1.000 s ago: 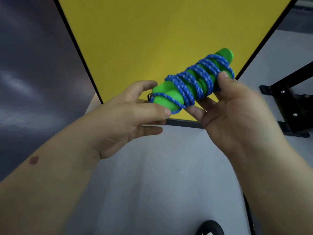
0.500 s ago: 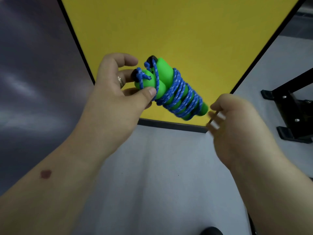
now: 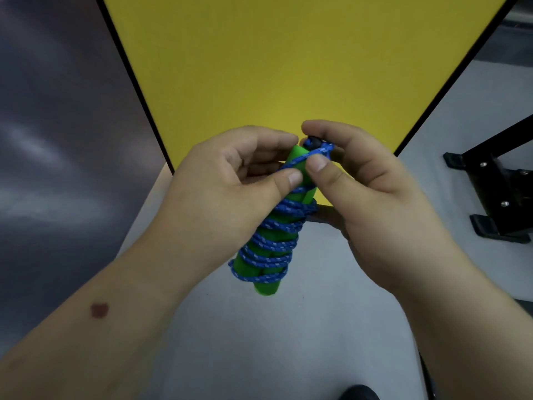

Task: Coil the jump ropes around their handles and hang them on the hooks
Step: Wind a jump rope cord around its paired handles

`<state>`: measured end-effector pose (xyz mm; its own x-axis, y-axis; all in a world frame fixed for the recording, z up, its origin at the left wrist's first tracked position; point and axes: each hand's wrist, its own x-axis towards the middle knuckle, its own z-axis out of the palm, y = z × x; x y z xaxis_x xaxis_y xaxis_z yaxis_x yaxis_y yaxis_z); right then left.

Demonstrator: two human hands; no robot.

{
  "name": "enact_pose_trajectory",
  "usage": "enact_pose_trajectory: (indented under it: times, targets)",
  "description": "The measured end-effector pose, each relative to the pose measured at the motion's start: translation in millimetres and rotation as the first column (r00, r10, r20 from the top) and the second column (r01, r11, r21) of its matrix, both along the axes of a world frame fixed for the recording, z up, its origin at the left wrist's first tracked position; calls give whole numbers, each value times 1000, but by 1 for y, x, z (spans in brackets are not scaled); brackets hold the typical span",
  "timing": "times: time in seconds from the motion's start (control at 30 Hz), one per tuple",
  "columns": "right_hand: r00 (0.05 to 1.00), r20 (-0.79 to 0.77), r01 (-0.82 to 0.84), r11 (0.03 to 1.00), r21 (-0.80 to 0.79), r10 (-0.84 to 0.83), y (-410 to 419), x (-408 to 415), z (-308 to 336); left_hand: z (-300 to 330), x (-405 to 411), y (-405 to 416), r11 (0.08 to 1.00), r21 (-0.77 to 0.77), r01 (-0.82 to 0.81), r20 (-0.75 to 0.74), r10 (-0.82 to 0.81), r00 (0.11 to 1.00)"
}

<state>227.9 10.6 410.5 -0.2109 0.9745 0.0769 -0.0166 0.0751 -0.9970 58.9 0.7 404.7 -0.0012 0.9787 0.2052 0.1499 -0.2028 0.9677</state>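
Observation:
A jump rope with green handles (image 3: 266, 285) is held upright at the centre of the head view, its blue speckled rope (image 3: 271, 246) coiled many times around the handles. My left hand (image 3: 225, 194) grips the upper part of the bundle, thumb pressed on the green handle. My right hand (image 3: 372, 192) pinches the loose blue rope end near the black cap at the top between thumb and forefinger. The lower handle end sticks out below the coils. No hooks are in view.
A yellow board (image 3: 288, 67) with a black frame stands right behind the hands. A black metal stand foot (image 3: 496, 197) sits on the grey floor (image 3: 259, 342) at the right. A dark wall fills the left side.
The bundle has swung from slanting to nearly upright and dropped lower. My right hand, free half a second ago, has come onto the rope end at the top.

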Motion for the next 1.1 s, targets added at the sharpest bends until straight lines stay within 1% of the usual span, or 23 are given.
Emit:
enact_pose_trajectory:
  times: [0.07, 0.1, 0.17, 0.23, 0.3, 0.53, 0.57, 0.67, 0.8, 0.87, 0.97, 1.1]
  targets:
    - [997, -70, 16, 999, -43, -19, -1, -2, 1, 1, -3, 1, 1000, 12, -11, 0, 11, 1000]
    - [996, -81, 27, 998, -54, -32, -1, -3, 1, 0, -4, 2, 999, 20, -40, -37, 41, 998]
    - [995, -81, 58, 996, -61, -63, -2, -5, 0, -1, -5, 3, 996, 5, -88, -104, 88, 991]
    - [993, -79, 77, 994, -75, -83, -2, -7, -3, -1, -4, 4, 995, -33, -96, -120, 91, 989]
    - [991, -95, 85, 991, -101, -95, -3, -10, -4, -1, -4, 2, 994, -38, -99, -138, 93, 986]
    - [980, -155, 95, 976, -195, -126, -2, -6, 0, -2, -3, 0, 987, 87, -133, -265, 152, 952]
    - [979, -143, 118, 974, -195, -147, -1, -4, 0, -2, -2, 0, 987, 90, -135, -280, 155, 948]
    - [981, -37, 184, 975, -124, -190, 3, 4, 2, -3, 0, -1, 987, 95, -129, -311, 153, 938]
    - [987, -1, 158, 984, -83, -159, 3, 8, 8, -3, 2, -2, 987, 110, -120, -373, 152, 915]
    - [986, 50, 163, 986, -29, -162, 0, 6, 12, -3, 2, -2, 987, 108, -123, -363, 154, 919]
    - [968, 136, 206, 977, 56, -212, -1, 2, 14, -2, 1, -2, 985, 105, -138, -353, 166, 921]
    - [956, 182, 221, 973, 68, -230, 1, -2, 12, -4, 2, -2, 981, 118, -154, -361, 187, 913]
